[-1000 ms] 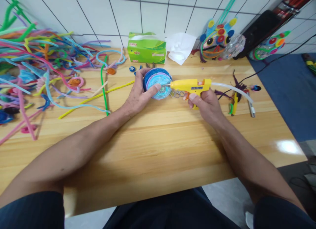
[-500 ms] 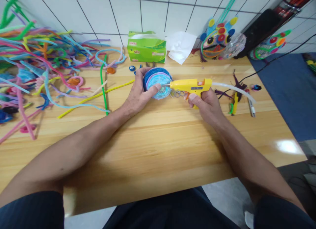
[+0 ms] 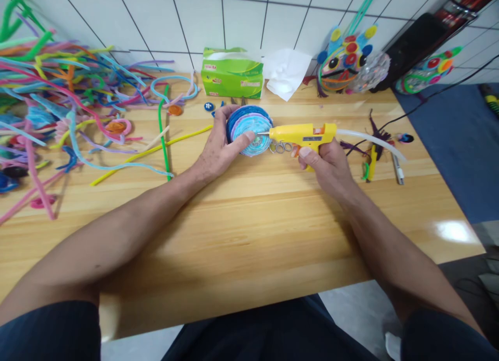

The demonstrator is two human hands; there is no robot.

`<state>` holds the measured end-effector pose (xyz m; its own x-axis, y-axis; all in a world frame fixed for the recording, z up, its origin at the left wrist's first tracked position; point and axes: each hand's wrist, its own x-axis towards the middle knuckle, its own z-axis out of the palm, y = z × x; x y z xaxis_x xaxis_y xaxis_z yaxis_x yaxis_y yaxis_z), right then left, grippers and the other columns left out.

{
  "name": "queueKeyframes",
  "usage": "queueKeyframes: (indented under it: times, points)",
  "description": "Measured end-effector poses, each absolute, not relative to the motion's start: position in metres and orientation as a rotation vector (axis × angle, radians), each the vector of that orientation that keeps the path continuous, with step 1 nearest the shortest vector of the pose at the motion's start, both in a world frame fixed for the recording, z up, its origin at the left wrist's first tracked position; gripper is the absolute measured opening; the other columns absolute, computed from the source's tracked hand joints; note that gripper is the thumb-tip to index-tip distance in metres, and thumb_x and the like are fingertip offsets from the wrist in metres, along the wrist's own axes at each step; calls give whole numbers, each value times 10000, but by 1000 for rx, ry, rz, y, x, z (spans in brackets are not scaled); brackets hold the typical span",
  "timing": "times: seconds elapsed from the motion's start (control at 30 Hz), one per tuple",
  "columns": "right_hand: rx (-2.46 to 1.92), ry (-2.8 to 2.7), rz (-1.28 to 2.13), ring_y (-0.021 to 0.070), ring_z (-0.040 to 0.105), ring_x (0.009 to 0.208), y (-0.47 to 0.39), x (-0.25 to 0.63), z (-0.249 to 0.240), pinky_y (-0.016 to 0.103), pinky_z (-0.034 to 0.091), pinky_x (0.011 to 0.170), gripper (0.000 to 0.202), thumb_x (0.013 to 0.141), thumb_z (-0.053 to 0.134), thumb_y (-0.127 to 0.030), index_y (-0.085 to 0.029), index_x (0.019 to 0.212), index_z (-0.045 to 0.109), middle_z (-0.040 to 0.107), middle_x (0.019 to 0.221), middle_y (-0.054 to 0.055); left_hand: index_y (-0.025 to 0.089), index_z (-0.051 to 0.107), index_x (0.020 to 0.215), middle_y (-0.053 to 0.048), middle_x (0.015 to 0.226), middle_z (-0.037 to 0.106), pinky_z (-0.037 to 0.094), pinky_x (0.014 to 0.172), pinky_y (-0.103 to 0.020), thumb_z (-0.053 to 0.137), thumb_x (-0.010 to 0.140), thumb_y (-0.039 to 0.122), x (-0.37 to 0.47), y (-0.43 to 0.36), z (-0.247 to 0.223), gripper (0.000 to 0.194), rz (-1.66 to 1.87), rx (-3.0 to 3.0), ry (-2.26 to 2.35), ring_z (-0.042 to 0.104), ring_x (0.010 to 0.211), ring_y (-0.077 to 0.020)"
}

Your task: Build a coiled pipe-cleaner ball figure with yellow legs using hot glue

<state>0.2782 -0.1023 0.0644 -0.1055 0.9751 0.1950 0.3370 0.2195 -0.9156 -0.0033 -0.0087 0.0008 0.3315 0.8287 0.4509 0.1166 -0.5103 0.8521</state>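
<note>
My left hand [image 3: 222,145] is closed around the left side of a round coiled piece [image 3: 255,126], blue at the rim, lilac further in and light blue in the middle. Its thumb lies across the light-blue face. A yellow hot glue gun [image 3: 302,135] is gripped in my right hand [image 3: 329,163], fingers at the orange trigger. The metal nozzle points left at the middle of the coiled face, beside my thumb tip; whether it touches cannot be made out. From the gun's back sticks a long clear glue stick [image 3: 370,137]. Scissors [image 3: 281,147] lie partly hidden under the gun.
A tangled heap of pipe cleaners [image 3: 58,101] covers the left of the table. Along the wall are a green tissue pack [image 3: 233,75], crumpled white tissue [image 3: 287,75] and a decorated colourful craft [image 3: 346,62]. A pen [image 3: 398,169] and a black cable [image 3: 409,111] are on the right.
Almost nothing differs. The glue gun and my right hand sit a few pixels further right, along with a slight shift of the whole view.
</note>
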Motion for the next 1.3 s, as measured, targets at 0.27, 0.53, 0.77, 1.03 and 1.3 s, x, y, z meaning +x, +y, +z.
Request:
queueKeyframes:
  times: [0.27,0.53,0.77,1.03,1.3]
  points:
    - [-1254,-1582,884,225,603,796,-103,276,63,428,616,694,536,926,763,-828,-314,1028,650,711,922,29,310,420,1522,-135,1568,595,555,1250,-584,746,976,849,-3,-6,-6,834,1257,1883,841,617,1480,-392]
    - [-1259,-1584,862,228,628,807,-104,277,61,450,643,731,528,931,771,-811,-311,1055,657,720,932,27,315,421,1522,-122,1554,600,577,1235,-614,753,980,846,-3,-4,-8,828,1276,1897,826,625,1455,-394]
    - [-1247,-1578,851,223,614,799,-104,276,61,444,639,727,529,929,769,-819,-309,1019,662,704,908,22,316,413,1521,-126,1559,592,554,1244,-603,752,979,844,-3,-5,-6,829,1257,1880,808,617,1472,-394]
    - [-1287,-1586,846,241,628,830,-104,277,61,472,662,774,515,937,759,-810,-311,1039,684,705,927,35,292,433,1507,-149,1568,597,542,1268,-572,754,962,853,-1,-9,0,845,1245,1854,835,614,1487,-392]
    - [-1309,-1595,839,258,619,845,-105,275,63,479,645,764,498,942,737,-800,-332,1095,660,681,921,36,305,431,1501,-145,1574,597,548,1265,-581,760,953,860,-2,-9,1,847,1239,1852,827,610,1490,-392]
